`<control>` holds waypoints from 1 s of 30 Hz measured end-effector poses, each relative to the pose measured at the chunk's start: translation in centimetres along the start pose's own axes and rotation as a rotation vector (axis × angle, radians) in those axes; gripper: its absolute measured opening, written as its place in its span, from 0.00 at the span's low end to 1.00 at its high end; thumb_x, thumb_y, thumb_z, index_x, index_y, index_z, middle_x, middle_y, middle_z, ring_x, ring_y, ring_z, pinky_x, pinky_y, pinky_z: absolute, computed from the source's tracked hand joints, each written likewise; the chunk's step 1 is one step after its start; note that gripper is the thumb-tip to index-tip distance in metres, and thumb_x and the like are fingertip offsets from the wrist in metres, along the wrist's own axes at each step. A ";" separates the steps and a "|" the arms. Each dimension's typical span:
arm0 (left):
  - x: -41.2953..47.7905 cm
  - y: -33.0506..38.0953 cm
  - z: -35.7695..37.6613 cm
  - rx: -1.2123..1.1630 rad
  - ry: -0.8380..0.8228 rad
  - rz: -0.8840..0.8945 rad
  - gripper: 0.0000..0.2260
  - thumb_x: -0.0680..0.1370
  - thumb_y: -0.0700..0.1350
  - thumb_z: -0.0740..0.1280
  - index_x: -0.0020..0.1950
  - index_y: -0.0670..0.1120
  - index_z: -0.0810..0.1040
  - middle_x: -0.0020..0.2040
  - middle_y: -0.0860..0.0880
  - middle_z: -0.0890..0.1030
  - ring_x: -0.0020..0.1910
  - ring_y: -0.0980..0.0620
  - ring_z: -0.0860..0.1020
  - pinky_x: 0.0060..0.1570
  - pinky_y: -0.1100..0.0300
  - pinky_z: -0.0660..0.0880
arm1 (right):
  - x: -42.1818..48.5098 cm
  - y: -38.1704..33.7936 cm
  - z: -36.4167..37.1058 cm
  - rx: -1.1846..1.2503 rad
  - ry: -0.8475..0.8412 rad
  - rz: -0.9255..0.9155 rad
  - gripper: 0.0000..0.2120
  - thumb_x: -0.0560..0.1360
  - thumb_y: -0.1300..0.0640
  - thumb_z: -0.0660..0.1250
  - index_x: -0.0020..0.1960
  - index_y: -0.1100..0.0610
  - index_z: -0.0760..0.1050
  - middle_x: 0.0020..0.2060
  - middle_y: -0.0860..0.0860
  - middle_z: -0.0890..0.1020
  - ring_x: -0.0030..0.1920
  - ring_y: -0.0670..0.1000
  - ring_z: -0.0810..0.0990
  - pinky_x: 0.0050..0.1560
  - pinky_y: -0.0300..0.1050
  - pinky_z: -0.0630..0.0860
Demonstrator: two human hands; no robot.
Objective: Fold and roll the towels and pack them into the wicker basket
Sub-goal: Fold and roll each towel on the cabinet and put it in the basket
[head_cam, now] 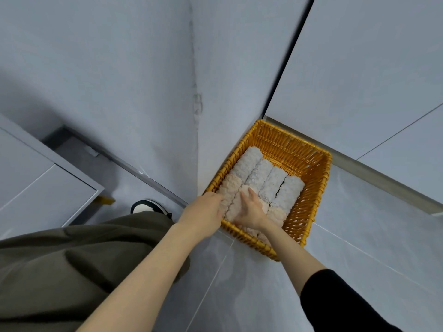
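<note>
Nearest, at lower left of the frame, an olive trouser leg (72,259) with a shoe (146,206) beyond it; at lower right, a black sleeve (335,305).

Just below frame centre, left hand (203,209) at the near-left rim of the wicker basket (314,178), fingers bent down against the outermost pinkish roll (230,185); cannot tell whether gripping or only steadying. Right hand (251,209) laid flat with straight fingers on the next pinkish towel roll (234,207), pressing, holding nothing.

Behind those, a row of grey-white towel rolls (261,173) lying side by side, touching.

Likely light, soft and springy, prone to unrolling: best taken round the middle of a roll with the loose edge tucked under.

Basket on a pale tiled floor (359,226), pushed into a corner of grey walls (119,80); a white cabinet (36,178) at far left.
</note>
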State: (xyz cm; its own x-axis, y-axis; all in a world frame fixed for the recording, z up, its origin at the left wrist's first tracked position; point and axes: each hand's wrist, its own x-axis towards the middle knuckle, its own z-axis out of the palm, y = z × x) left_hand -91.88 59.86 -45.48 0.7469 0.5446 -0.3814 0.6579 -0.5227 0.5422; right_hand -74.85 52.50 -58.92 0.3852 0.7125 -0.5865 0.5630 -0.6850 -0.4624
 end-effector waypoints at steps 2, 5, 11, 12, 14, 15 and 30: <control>-0.1 -0.2 0.1 0.001 0.001 -0.001 0.17 0.82 0.44 0.58 0.70 0.45 0.69 0.67 0.47 0.71 0.62 0.49 0.73 0.61 0.51 0.72 | 0.3 0.1 0.6 -0.031 0.025 0.011 0.53 0.68 0.52 0.76 0.79 0.57 0.43 0.77 0.51 0.38 0.77 0.58 0.43 0.76 0.50 0.51; -0.1 -0.5 0.2 0.005 -0.008 -0.003 0.19 0.81 0.45 0.59 0.72 0.47 0.66 0.69 0.48 0.69 0.64 0.49 0.72 0.63 0.52 0.71 | 0.6 0.1 1.9 -0.043 0.097 0.016 0.54 0.69 0.51 0.76 0.78 0.60 0.41 0.77 0.54 0.37 0.77 0.59 0.45 0.76 0.46 0.50; -0.2 -0.5 -0.4 0.010 -0.009 -0.013 0.20 0.81 0.45 0.59 0.73 0.47 0.65 0.71 0.48 0.68 0.66 0.50 0.71 0.64 0.52 0.70 | 0.6 -0.3 1.0 -0.077 0.052 0.041 0.53 0.69 0.51 0.76 0.78 0.59 0.42 0.77 0.53 0.39 0.77 0.59 0.47 0.75 0.48 0.53; -0.3 -0.4 -0.6 0.008 -0.008 -0.014 0.20 0.81 0.45 0.59 0.74 0.47 0.65 0.71 0.48 0.68 0.66 0.50 0.71 0.64 0.53 0.70 | 0.3 -0.5 0.5 -0.083 0.061 0.042 0.50 0.69 0.50 0.75 0.78 0.58 0.46 0.77 0.54 0.43 0.76 0.59 0.49 0.75 0.50 0.54; -0.4 0.1 -1.1 -0.005 -0.003 -0.012 0.20 0.81 0.45 0.58 0.74 0.47 0.64 0.71 0.48 0.68 0.66 0.49 0.70 0.64 0.53 0.70 | -0.4 -1.0 -0.7 -0.058 0.133 -0.002 0.39 0.72 0.50 0.70 0.76 0.57 0.56 0.75 0.56 0.56 0.74 0.59 0.56 0.72 0.51 0.59; -0.6 0.4 -1.4 -0.016 0.006 -0.010 0.20 0.81 0.45 0.58 0.74 0.47 0.64 0.71 0.48 0.68 0.66 0.49 0.70 0.63 0.52 0.70 | -1.1 -1.3 -1.3 -0.019 0.182 -0.036 0.33 0.74 0.51 0.68 0.75 0.56 0.60 0.73 0.57 0.63 0.72 0.58 0.61 0.71 0.49 0.61; -7.8 4.3 -10.1 -0.383 0.373 -0.003 0.13 0.80 0.45 0.62 0.64 0.51 0.75 0.57 0.55 0.79 0.53 0.57 0.76 0.50 0.67 0.69 | -20.0 -12.3 -12.3 0.372 0.383 -0.611 0.14 0.79 0.60 0.63 0.62 0.47 0.74 0.52 0.40 0.79 0.45 0.45 0.77 0.47 0.40 0.76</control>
State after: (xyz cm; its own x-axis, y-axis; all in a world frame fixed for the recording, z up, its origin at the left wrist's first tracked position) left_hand -95.89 60.00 -32.57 0.6142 0.7785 -0.1293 0.5260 -0.2817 0.8024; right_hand -80.47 48.52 -33.29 0.3498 0.9335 0.0783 0.5008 -0.1157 -0.8578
